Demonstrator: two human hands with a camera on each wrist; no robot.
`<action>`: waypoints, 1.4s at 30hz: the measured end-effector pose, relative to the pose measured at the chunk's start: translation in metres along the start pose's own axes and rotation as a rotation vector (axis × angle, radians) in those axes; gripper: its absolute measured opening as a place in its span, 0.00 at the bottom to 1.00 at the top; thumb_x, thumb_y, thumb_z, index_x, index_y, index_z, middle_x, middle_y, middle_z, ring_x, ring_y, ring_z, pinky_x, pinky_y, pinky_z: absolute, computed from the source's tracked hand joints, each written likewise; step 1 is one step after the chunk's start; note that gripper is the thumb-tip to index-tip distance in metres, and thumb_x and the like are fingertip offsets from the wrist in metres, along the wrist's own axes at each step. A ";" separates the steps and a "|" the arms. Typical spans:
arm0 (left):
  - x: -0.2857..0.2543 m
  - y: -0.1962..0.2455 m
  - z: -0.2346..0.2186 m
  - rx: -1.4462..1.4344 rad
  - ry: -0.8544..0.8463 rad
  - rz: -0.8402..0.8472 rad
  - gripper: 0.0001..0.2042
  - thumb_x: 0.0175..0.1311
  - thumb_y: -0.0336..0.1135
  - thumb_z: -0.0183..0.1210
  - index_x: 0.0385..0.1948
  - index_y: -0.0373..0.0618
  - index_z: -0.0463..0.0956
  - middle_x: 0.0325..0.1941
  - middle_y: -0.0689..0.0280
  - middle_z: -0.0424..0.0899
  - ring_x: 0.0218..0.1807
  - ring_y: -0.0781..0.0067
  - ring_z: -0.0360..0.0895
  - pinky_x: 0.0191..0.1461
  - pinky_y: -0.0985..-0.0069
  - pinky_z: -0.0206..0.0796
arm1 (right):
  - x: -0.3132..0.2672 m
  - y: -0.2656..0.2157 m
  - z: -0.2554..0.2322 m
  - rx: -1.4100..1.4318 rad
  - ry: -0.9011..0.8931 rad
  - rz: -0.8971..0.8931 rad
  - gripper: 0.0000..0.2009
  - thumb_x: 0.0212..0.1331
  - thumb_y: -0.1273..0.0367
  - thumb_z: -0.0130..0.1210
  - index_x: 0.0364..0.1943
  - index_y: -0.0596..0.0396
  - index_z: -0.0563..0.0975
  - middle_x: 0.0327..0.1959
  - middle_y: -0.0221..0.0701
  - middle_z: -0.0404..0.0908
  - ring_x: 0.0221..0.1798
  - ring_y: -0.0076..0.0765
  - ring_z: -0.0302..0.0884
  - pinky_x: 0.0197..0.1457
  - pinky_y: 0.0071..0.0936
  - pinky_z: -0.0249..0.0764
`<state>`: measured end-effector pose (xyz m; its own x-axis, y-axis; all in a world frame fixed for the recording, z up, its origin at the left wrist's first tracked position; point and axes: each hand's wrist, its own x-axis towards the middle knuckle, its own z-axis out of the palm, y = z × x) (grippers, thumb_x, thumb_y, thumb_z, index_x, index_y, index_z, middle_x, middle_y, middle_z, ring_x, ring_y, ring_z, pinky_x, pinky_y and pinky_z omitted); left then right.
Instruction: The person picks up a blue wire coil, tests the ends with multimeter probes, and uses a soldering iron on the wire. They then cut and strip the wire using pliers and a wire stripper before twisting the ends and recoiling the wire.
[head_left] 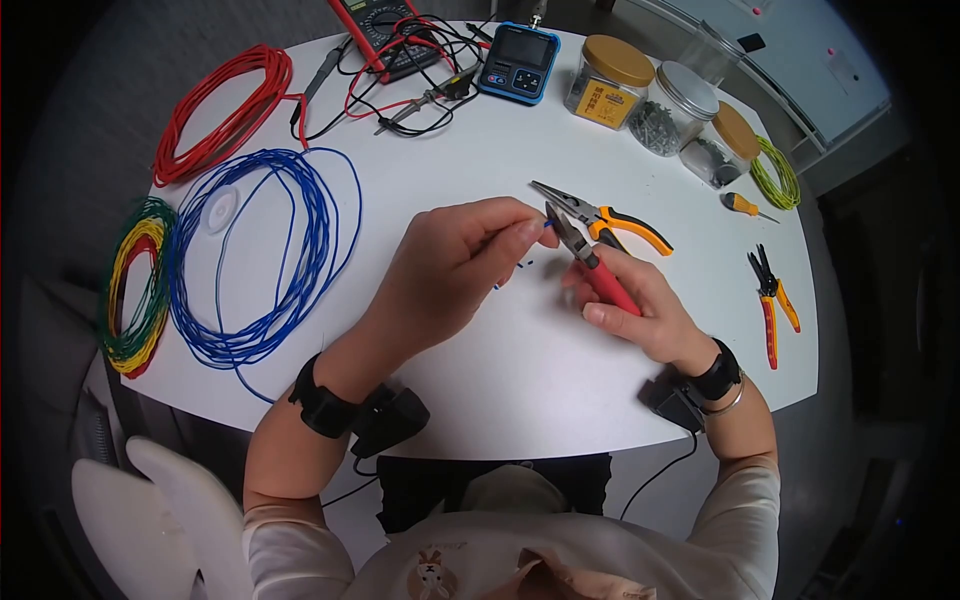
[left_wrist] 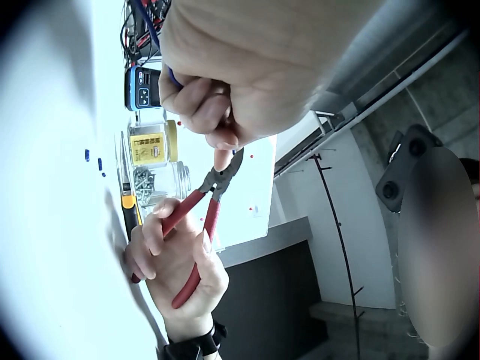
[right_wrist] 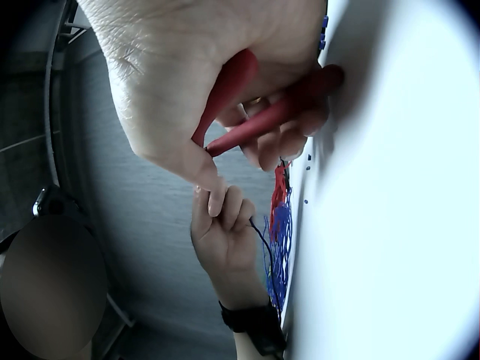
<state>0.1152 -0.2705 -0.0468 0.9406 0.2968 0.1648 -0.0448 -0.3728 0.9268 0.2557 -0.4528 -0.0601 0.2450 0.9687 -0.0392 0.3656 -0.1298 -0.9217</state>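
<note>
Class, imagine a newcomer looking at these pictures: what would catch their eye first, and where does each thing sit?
Probably the red-handled cutters in the right hand, their jaws close to the left hand's fingertips, over the middle of the table. Next, the big blue coil on the table's left side, with a bright red coil just beyond it.

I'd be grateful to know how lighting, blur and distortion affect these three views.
Head view: dark corners, the table bowed at its edges; left wrist view: table washed out, blurred oval at right; right wrist view: table glaring, soft shadow beside the right hand.
</note>
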 end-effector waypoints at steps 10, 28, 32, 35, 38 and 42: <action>-0.005 0.002 -0.001 0.676 0.219 0.493 0.04 0.57 0.27 0.58 0.33 0.40 0.78 0.17 0.62 0.75 0.17 0.71 0.71 0.19 0.79 0.59 | 0.001 0.000 -0.001 -0.055 -0.012 -0.032 0.14 0.55 0.62 0.56 0.42 0.54 0.73 0.28 0.28 0.71 0.31 0.24 0.66 0.37 0.21 0.63; -0.003 -0.003 -0.002 0.448 0.171 0.292 0.05 0.58 0.29 0.57 0.25 0.37 0.76 0.18 0.62 0.76 0.18 0.74 0.70 0.21 0.80 0.59 | -0.001 0.002 0.002 0.124 -0.024 -0.025 0.19 0.54 0.63 0.55 0.48 0.58 0.72 0.33 0.27 0.74 0.37 0.23 0.69 0.45 0.20 0.65; -0.004 0.004 -0.003 0.422 0.149 0.169 0.07 0.58 0.31 0.58 0.24 0.37 0.77 0.17 0.63 0.76 0.19 0.78 0.69 0.23 0.83 0.59 | -0.001 0.000 -0.005 0.056 0.062 -0.089 0.20 0.55 0.62 0.55 0.49 0.58 0.71 0.37 0.28 0.75 0.39 0.23 0.71 0.47 0.20 0.66; 0.003 -0.012 0.007 0.245 0.287 0.333 0.07 0.58 0.33 0.58 0.29 0.39 0.79 0.21 0.59 0.79 0.16 0.72 0.72 0.21 0.79 0.60 | -0.002 0.003 -0.010 0.104 0.152 -0.068 0.20 0.56 0.62 0.55 0.50 0.59 0.71 0.38 0.28 0.75 0.40 0.23 0.71 0.47 0.20 0.66; 0.002 -0.011 0.006 0.214 0.204 0.197 0.08 0.60 0.33 0.56 0.35 0.40 0.80 0.24 0.61 0.81 0.19 0.76 0.71 0.25 0.82 0.61 | -0.005 0.000 -0.011 0.223 0.199 -0.105 0.21 0.57 0.61 0.55 0.50 0.59 0.71 0.39 0.29 0.76 0.40 0.22 0.71 0.47 0.19 0.67; 0.003 -0.016 0.006 0.243 0.158 0.151 0.09 0.61 0.34 0.54 0.33 0.39 0.80 0.22 0.61 0.79 0.21 0.77 0.68 0.28 0.80 0.61 | -0.019 -0.014 -0.019 -0.002 0.275 -0.175 0.21 0.54 0.60 0.58 0.49 0.58 0.72 0.38 0.32 0.77 0.40 0.27 0.73 0.46 0.23 0.69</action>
<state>0.1210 -0.2686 -0.0628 0.8645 0.3481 0.3625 -0.0803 -0.6163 0.7834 0.2628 -0.4736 -0.0392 0.4112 0.8831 0.2260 0.4254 0.0334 -0.9044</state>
